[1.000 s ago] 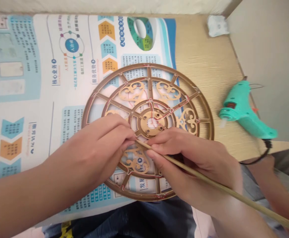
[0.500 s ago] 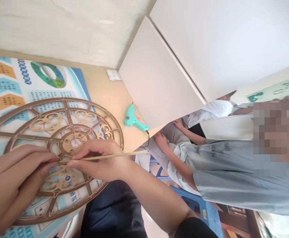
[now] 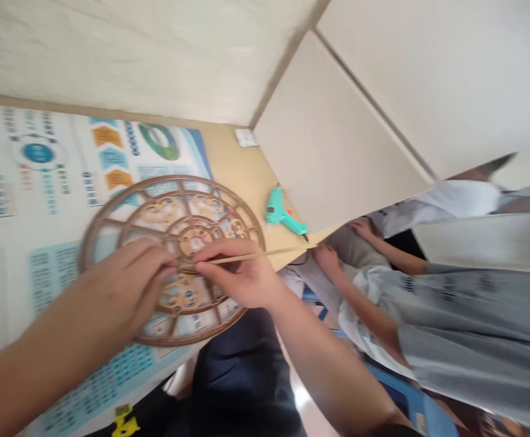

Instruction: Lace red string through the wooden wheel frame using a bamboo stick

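Note:
A round brown and gold fretwork wheel [image 3: 110, 209] lies flat on a printed poster [image 3: 41, 200] on the table. My right hand [image 3: 241, 276] is closed on a thin wooden stick [image 3: 269, 254] that points left toward the wheel's hub. Beside the stick's tip, my left hand [image 3: 123, 291] rests on the wheel with its fingers curled and pressed together at the hub. What its fingertips pinch is too small to make out.
A teal glue gun [image 3: 281, 215] lies on the wooden table [image 3: 237, 167] near its right edge, by a white partition [image 3: 337, 152]. A small white object [image 3: 246, 138] sits in the back corner. Another person [image 3: 428, 303] in a grey shirt sits to the right, hands on knees.
The view swung right toward the seated person, then partly back left. Both hands stay on the wheel with the stick held at the hub.

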A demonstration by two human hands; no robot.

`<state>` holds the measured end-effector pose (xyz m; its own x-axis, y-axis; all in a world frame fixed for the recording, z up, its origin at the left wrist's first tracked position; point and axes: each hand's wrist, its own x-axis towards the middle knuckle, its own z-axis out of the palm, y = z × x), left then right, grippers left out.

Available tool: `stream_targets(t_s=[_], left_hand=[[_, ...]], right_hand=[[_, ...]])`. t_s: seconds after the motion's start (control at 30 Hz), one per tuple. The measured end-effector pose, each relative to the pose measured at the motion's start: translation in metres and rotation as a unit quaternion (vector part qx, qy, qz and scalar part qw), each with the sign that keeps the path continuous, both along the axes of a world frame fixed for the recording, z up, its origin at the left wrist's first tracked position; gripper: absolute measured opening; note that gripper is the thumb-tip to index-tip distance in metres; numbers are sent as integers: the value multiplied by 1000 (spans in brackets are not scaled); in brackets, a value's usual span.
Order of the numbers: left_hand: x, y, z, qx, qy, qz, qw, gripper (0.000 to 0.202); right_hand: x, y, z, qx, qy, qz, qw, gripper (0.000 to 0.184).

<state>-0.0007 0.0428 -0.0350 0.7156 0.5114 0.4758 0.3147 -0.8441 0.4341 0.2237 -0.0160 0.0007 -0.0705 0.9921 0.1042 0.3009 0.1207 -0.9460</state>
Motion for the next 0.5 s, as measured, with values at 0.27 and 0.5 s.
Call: stream_targets(t_s=[0.27, 0.5], left_hand=[[3, -3, 15, -31, 54, 21, 998, 16], [4, -3, 20, -44, 62, 26, 997, 16]], right_hand=[[0, 3, -1, -24, 19, -2, 1000, 15], [-4, 5, 4, -62, 1, -7, 998, 24]])
